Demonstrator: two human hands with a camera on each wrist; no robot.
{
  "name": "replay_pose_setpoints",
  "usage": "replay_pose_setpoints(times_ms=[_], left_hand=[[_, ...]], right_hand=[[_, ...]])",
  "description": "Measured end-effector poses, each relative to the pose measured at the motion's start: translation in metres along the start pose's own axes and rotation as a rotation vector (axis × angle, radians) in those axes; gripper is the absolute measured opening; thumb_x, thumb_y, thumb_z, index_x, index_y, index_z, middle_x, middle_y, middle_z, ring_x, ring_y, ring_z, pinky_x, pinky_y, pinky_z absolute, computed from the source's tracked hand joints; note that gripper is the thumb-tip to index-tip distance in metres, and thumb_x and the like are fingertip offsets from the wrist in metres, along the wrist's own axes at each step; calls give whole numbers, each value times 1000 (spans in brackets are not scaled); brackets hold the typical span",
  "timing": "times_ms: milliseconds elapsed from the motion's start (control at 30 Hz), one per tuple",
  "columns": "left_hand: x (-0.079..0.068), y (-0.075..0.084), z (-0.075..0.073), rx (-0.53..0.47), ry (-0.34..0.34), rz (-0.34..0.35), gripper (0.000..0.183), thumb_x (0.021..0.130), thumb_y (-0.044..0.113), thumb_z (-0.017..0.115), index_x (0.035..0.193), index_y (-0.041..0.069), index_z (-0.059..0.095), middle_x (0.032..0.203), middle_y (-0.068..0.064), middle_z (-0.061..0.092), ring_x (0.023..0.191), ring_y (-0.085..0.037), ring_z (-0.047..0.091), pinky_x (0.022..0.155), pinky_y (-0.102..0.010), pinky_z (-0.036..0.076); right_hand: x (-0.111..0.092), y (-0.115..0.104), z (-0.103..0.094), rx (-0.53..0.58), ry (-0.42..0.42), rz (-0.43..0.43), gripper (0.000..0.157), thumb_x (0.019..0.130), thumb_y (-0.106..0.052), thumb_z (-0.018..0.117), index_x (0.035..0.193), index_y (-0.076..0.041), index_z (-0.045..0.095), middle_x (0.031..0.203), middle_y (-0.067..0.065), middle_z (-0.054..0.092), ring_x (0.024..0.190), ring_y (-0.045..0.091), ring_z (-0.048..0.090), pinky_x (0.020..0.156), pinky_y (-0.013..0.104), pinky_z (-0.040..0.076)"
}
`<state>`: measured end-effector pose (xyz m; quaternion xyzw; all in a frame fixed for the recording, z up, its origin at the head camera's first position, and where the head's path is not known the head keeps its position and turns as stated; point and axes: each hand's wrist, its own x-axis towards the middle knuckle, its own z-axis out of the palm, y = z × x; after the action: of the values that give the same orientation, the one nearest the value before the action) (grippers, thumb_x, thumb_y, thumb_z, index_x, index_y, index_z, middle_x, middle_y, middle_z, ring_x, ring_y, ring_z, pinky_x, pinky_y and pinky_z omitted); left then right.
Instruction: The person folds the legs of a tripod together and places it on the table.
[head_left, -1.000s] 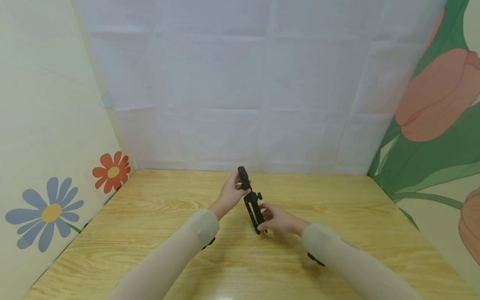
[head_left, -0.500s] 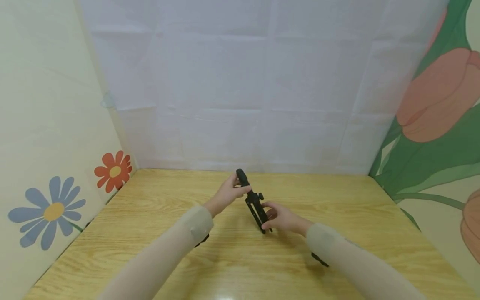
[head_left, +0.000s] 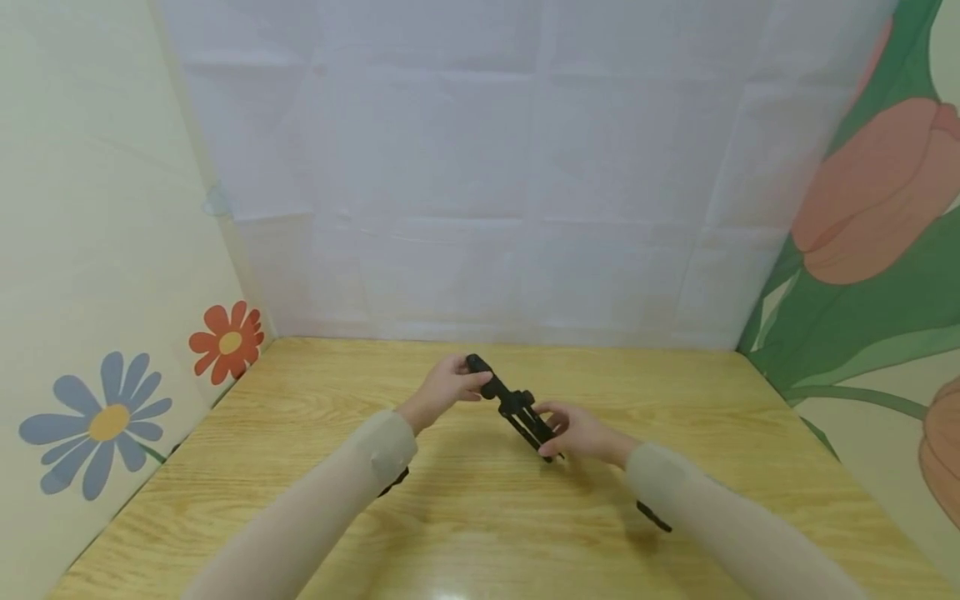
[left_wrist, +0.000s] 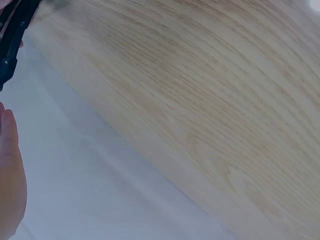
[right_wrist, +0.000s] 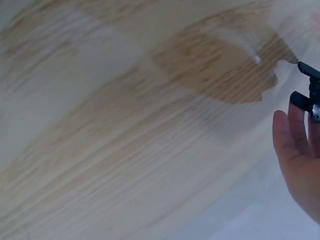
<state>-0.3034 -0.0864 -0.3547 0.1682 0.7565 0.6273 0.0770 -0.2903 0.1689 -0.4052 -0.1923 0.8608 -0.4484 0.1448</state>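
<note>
A black mini tripod [head_left: 516, 404] with its legs folded together slants over the table in the head view, its top end up and to the left. My left hand [head_left: 444, 388] grips that top end between thumb and fingers. Around the leg end, my right hand [head_left: 587, 432] pinches the legs near their tips. A small knob [head_left: 528, 397] sticks out on the tripod's right side. In the left wrist view, part of the tripod's legs [left_wrist: 12, 42] shows at the upper left corner. The right wrist view catches the leg ends [right_wrist: 305, 100] above the right fingers.
The wood-grain table [head_left: 465, 533] spreads under both hands. A creased white sheet [head_left: 480, 192] hangs behind its far edge. Flower-printed panels stand on the left [head_left: 90, 275] and right [head_left: 862, 333]. Dark straps show beneath both sleeves.
The tripod has tilted further over: its top end came down and left, its leg end swung right. Both hands moved with it and are slightly further apart.
</note>
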Motion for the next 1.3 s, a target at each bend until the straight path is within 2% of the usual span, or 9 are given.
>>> replay_pose_setpoints(times_ms=[233,467,600,733,833,967,1067,1300], left_hand=[[-3,-4,-6,63,-23,-19,18,94,7,64,105,-6,59,97,-16,68,85,-22,67,86,-47,54],[-6,-10,-13,85,-82,-39,30,91,8,68,115,-8,60,98,-14,68,90,-25,68,89,-55,50],[-8,-12,-16,135,-90,-39,32,89,9,70,117,-4,61,98,-10,67,90,-21,64,89,-55,49],[-8,-11,-17,215,-123,-8,33,88,8,71,119,-1,63,105,-9,65,96,-21,61,90,-48,49],[-8,-10,-17,291,-178,3,34,88,7,71,120,-1,63,113,-8,65,105,-24,59,91,-43,49],[-9,-8,-16,335,-230,-16,30,88,6,71,117,-1,64,115,-8,65,109,-26,58,92,-43,49],[-10,-7,-14,341,-242,-16,29,88,5,70,116,0,64,114,-9,65,108,-26,59,92,-43,49],[-10,-7,-13,371,-251,-11,31,89,7,70,118,-1,63,118,-10,64,112,-28,57,94,-45,48]], right_hand=[[-6,0,-11,22,0,-2,64,81,-4,78,138,-2,50,112,15,60,99,27,59,81,42,53],[-12,-4,-22,0,23,-17,62,79,0,78,136,1,53,116,18,59,96,26,61,77,39,55],[-13,-5,-24,-29,33,-29,61,78,1,78,134,2,54,112,16,61,90,23,63,74,37,55],[-13,-6,-27,-36,39,-41,59,77,4,77,132,3,56,109,16,62,86,23,63,71,36,55],[-14,-9,-31,-81,42,-47,57,78,4,77,131,2,57,115,20,61,93,27,63,76,39,55],[-17,-14,-35,-165,48,-55,57,77,1,79,130,0,59,126,23,58,107,35,58,87,46,51],[-18,-17,-36,-201,47,-71,57,77,-1,80,130,0,59,128,24,57,110,37,57,91,49,49],[-20,-20,-40,-207,46,-61,56,77,-1,80,129,-1,60,128,22,58,110,35,56,92,49,48]])
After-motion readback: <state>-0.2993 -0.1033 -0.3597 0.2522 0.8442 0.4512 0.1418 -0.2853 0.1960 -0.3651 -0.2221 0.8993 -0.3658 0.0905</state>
